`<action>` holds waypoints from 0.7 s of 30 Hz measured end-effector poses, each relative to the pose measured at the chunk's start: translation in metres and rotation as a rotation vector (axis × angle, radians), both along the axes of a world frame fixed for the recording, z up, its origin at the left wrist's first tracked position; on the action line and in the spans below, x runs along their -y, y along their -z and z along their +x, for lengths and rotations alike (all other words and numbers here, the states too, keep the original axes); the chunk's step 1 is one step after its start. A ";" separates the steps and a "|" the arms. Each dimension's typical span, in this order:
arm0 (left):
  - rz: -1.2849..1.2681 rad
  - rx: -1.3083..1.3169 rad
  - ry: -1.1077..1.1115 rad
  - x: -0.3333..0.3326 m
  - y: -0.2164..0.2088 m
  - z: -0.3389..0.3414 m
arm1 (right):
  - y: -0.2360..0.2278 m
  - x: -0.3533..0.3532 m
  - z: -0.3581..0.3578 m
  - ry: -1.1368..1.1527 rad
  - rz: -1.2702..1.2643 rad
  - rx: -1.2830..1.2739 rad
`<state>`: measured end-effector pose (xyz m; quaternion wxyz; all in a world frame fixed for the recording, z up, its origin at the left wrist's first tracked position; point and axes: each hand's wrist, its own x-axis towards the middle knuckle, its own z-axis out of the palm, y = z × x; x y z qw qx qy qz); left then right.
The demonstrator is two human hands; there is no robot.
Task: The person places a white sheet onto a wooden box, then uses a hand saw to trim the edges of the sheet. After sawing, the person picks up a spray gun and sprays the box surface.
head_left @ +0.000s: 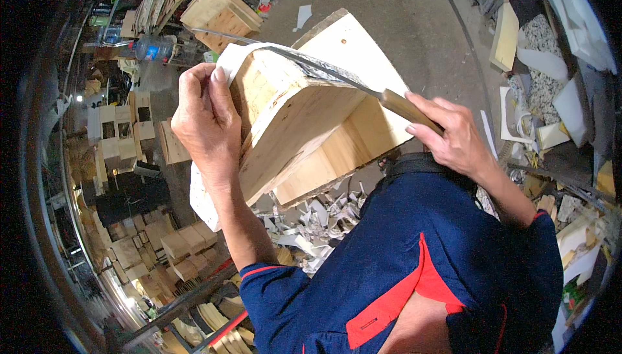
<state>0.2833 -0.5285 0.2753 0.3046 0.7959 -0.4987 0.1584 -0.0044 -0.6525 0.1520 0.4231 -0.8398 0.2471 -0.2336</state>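
Observation:
A plywood frame, built of joined panels, stands tilted in front of me. White foam padding wraps over its upper left corner. My left hand pinches the foam at that corner, thumb and fingers pressed together. In my right hand is a long, thin-bladed knife, gripped by its wooden handle. Its blade slants up and to the left across the frame's top edge, against the foam, and its tip reaches past the corner. The underside of the blade's contact is hidden.
Foam scraps litter the floor below the frame. Stacked wooden boxes fill the left side, with a plastic bottle farther back. Foam offcuts pile up on the right. A metal rail runs at the lower left.

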 end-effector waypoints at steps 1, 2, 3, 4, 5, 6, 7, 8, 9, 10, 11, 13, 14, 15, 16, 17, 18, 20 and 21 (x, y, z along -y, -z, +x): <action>-0.002 0.007 0.001 0.000 0.000 0.000 | -0.001 -0.004 -0.009 0.008 0.062 -0.054; -0.005 0.014 0.003 0.000 -0.001 0.000 | -0.001 -0.005 -0.014 0.016 0.125 -0.108; -0.018 0.037 0.012 0.001 0.000 0.001 | -0.001 -0.004 -0.011 0.009 0.099 -0.062; -0.030 0.061 0.029 0.002 0.002 0.001 | 0.000 -0.003 -0.007 0.010 0.075 -0.015; -0.042 0.083 0.047 0.003 0.003 0.001 | 0.002 -0.003 -0.005 0.012 0.050 0.031; -0.040 0.072 0.056 0.004 0.003 0.000 | 0.004 -0.004 -0.005 0.015 0.050 0.024; -0.045 0.065 0.056 0.005 0.002 0.000 | 0.006 -0.001 -0.003 0.011 0.043 0.020; -0.051 0.057 0.058 0.006 0.001 0.000 | 0.008 0.000 -0.001 0.007 0.035 0.015; -0.063 0.069 0.071 0.008 0.002 0.001 | 0.012 0.000 -0.005 0.019 0.065 0.002; -0.080 0.081 0.077 0.008 0.002 0.004 | 0.018 -0.002 -0.014 0.025 0.090 -0.011; -0.100 0.092 0.080 0.008 0.002 0.008 | 0.024 -0.005 -0.023 0.029 0.112 -0.026; -0.176 0.048 0.024 -0.001 -0.006 0.014 | 0.033 -0.011 -0.022 0.075 0.226 -0.043; -0.246 0.014 -0.004 -0.002 -0.007 0.016 | 0.028 -0.013 -0.017 0.108 0.303 -0.100; -0.316 -0.015 -0.039 -0.005 -0.010 0.019 | 0.025 -0.015 -0.008 0.135 0.379 -0.159; -0.412 -0.130 -0.034 -0.007 -0.012 0.023 | 0.027 -0.016 0.007 0.163 0.422 -0.005; -0.498 -0.208 -0.060 -0.011 -0.015 0.031 | 0.029 -0.010 0.022 0.144 0.337 0.012; -0.557 -0.078 -0.144 -0.021 -0.017 0.048 | 0.016 -0.013 0.047 0.157 0.384 0.105; -0.713 -0.051 -0.127 -0.045 -0.028 0.073 | -0.018 -0.016 0.089 0.105 0.481 0.235; -0.892 -0.221 -0.078 -0.046 -0.040 0.069 | -0.030 -0.011 0.100 0.154 0.490 0.305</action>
